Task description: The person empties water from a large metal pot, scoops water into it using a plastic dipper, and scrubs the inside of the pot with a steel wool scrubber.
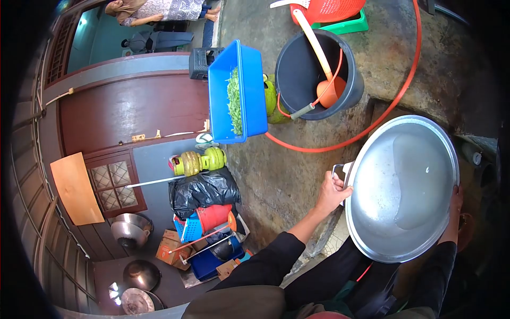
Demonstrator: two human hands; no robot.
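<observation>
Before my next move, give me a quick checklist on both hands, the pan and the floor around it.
1. Left hand gripping the wide round silver metal pan: ok, at its left edge.
2. Right hand secure: cannot tell; it is at the right edge, partly hidden.
3. Pan free of solid items: ok, none visible inside.
4. Pan dry: cannot tell; the shiny patch could be liquid or reflection.
5. Concrete floor free of the thin orange hose: not ok, it curves across.
6. Blue rectangular plastic tub of green leaves apart from the pan: ok.
</observation>
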